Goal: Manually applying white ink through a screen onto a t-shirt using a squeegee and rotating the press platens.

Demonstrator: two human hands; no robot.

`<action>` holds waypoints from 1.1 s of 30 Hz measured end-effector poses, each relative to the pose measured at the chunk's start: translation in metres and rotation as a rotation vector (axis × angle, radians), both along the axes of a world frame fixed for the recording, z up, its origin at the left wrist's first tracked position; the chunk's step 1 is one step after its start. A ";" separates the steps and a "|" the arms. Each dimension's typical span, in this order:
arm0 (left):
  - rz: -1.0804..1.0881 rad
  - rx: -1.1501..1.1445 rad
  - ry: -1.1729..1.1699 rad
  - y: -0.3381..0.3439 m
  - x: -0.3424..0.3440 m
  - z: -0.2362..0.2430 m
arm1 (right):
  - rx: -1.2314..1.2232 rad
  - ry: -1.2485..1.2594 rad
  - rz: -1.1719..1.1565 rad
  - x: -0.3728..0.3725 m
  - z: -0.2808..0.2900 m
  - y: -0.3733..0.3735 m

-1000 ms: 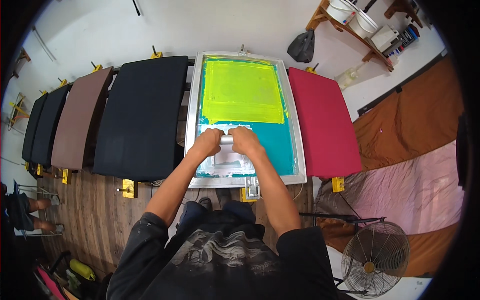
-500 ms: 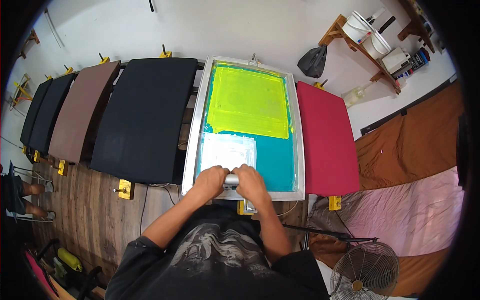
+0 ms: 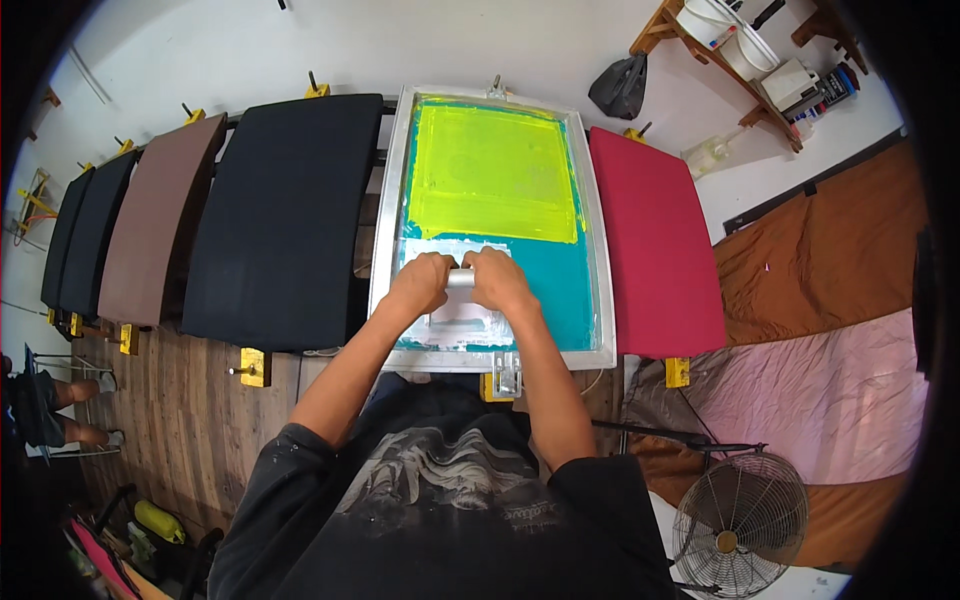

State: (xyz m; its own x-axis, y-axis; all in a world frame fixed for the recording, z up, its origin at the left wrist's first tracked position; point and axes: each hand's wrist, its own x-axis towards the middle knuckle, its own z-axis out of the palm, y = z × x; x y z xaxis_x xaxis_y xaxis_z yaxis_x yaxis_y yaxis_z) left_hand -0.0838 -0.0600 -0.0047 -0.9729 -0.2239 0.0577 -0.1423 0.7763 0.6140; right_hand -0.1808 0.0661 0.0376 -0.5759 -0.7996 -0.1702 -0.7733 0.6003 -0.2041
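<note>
Both hands, the left hand [image 3: 420, 283] and right hand [image 3: 497, 280], stay clenched on the metal squeegee [image 3: 460, 279], which has moved from the near edge back toward the middle of the screen frame [image 3: 385, 220], below the yellow patch [image 3: 492, 170], starting another far-going stroke.

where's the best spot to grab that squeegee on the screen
Probably by the squeegee's silvery handle bar, coming from the near edge of the screen frame. The bar lies crosswise over the mesh, so a hand fits at each end, knuckles up: the left hand and right hand hold it that way, side by side. The blade below is hidden.
</note>
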 end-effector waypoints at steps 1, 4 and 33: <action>0.014 0.006 0.056 0.005 0.006 -0.005 | 0.008 -0.003 -0.006 0.006 -0.005 0.006; 0.048 0.016 0.113 0.020 0.025 -0.004 | -0.144 0.054 -0.013 0.026 -0.015 0.017; -0.014 0.048 -0.040 -0.025 -0.016 0.011 | 0.085 -0.044 -0.020 -0.011 0.020 -0.021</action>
State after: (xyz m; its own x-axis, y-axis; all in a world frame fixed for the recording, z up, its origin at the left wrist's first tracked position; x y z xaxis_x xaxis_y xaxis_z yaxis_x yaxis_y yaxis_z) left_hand -0.0995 -0.0848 0.0062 -0.9774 -0.2115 0.0082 -0.1565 0.7480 0.6450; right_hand -0.1922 0.0447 0.0572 -0.5819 -0.7697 -0.2626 -0.7526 0.6320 -0.1848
